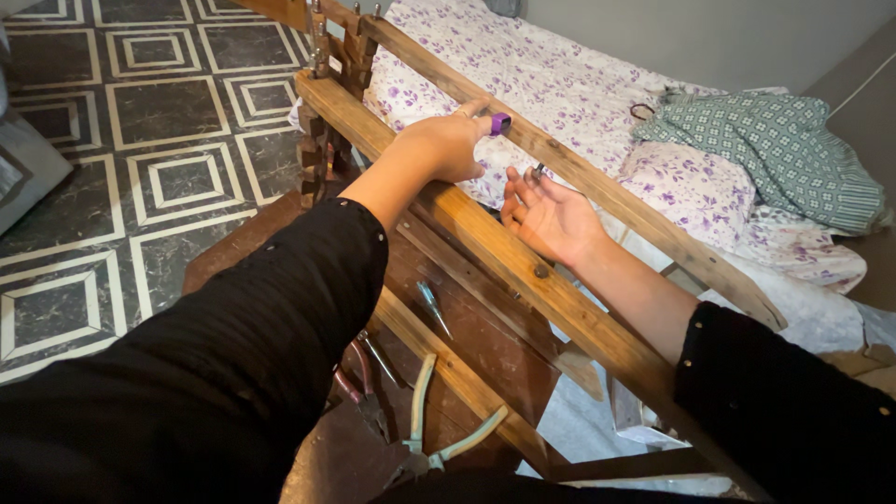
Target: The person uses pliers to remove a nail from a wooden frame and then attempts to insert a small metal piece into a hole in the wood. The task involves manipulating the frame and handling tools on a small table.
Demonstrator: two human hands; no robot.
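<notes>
My left hand (452, 142) reaches over a wooden frame (523, 271) made of long beams and pinches a small purple object (500, 123) against the upper rail (597, 182). My right hand (546, 215) lies palm up between the two rails, with a small dark metal piece (539, 171) at its fingertips. White cloth with purple flowers (551, 79) is stretched under the frame. Both of my arms wear black sleeves.
Pliers with pale handles (431, 439), red-handled pliers (362, 387) and a small metal tool (432, 306) lie on a brown wooden surface (485, 350) below the frame. A green patterned garment (784, 149) lies at the right. Patterned floor tiles (149, 159) spread to the left.
</notes>
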